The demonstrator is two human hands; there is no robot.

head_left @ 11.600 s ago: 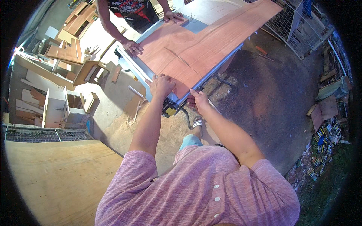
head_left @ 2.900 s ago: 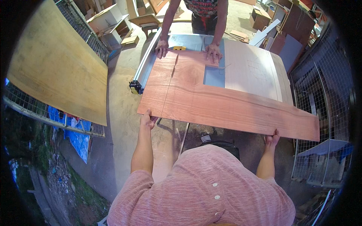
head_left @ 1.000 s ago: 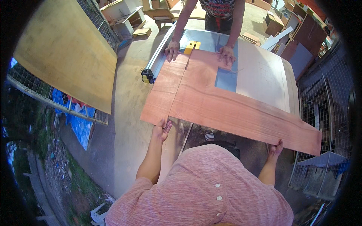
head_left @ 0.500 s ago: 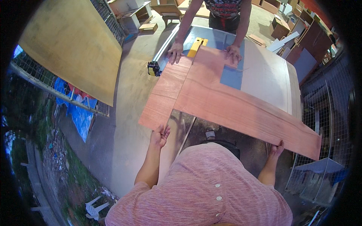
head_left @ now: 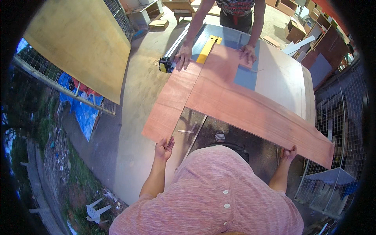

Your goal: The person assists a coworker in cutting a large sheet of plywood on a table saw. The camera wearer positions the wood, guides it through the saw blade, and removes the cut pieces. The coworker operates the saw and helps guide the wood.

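Note:
My left hand (head_left: 164,149) grips the near end of a narrow reddish plywood strip (head_left: 169,102), thumb and fingers at its edge. My right hand (head_left: 289,153) holds the near edge of a larger L-shaped plywood panel (head_left: 250,106) toward its right end. The strip lies along the panel's left side, with a thin line between them. Both pieces rest partly on a table saw (head_left: 246,80) with a yellow insert (head_left: 208,49). Across from me, a co-worker's left-side hand (head_left: 183,56) presses the strip's far end; the other hand (head_left: 248,54) rests on the panel.
A black and yellow device (head_left: 165,65) sits at the table's left corner. A large tan board (head_left: 82,47) leans by a wire fence at left. Wooden cabinets and offcuts (head_left: 295,31) are piled at back right. Thin sticks (head_left: 197,135) lie below the panel.
The narrow strip has slid a little toward me with my left hand, and its near end now sits lower. My right hand keeps its hold on the panel. The view has shifted slightly.

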